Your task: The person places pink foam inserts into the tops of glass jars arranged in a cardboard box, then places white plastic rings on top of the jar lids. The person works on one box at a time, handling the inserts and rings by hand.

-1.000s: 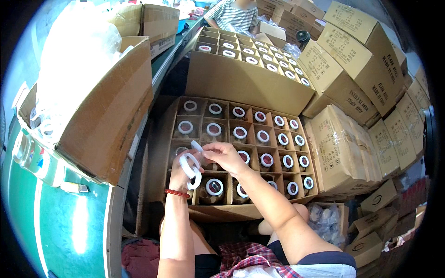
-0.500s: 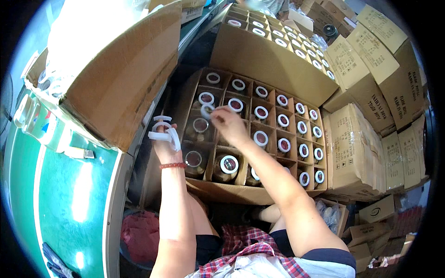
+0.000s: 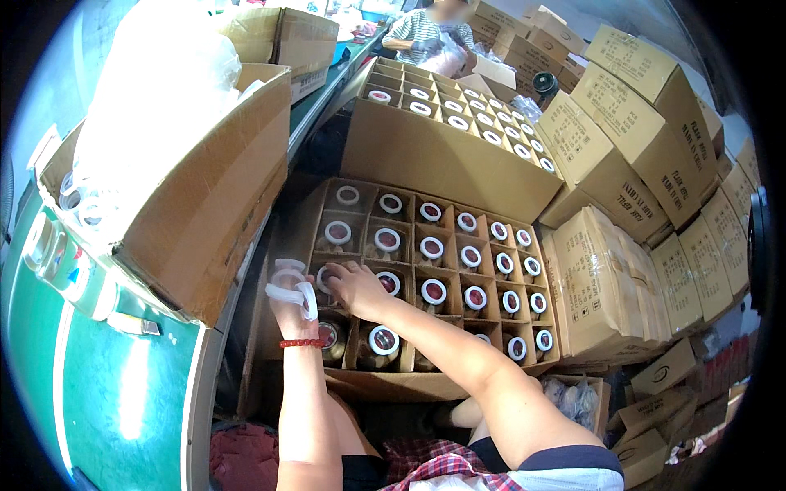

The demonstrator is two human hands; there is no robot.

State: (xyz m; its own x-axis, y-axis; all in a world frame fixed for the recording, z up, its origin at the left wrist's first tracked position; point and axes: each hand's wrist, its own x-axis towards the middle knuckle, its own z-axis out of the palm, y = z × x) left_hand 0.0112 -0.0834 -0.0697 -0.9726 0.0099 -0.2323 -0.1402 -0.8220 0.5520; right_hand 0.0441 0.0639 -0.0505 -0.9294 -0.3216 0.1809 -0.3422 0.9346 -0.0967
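My left hand [image 3: 295, 321], with a red bead bracelet at its wrist, holds several white plastic rings [image 3: 286, 293] beside the left edge of a divided carton [image 3: 426, 385]. Glass flasks stand upright in the carton's cells, most with a white ring [image 3: 433, 291] round the mouth. My right hand [image 3: 359, 291] reaches across to the left column, its fingers closed on one white ring [image 3: 322, 281] at a flask's mouth. That flask is mostly hidden under the hand. Nearer me, a flask [image 3: 328, 334] in the corner cell has no white ring.
A second divided carton [image 3: 442, 164] of flasks stands behind. At left, an open box [image 3: 205, 204] with a plastic bag and white rings sits on a green table [image 3: 102, 393]. Closed cartons [image 3: 606, 286] are stacked at right. A person [image 3: 430, 37] works at the back.
My right hand has brought the white ring down onto the mouth of a flask in the left column. My left hand still holds its rings. The view has tilted up, showing the person behind.
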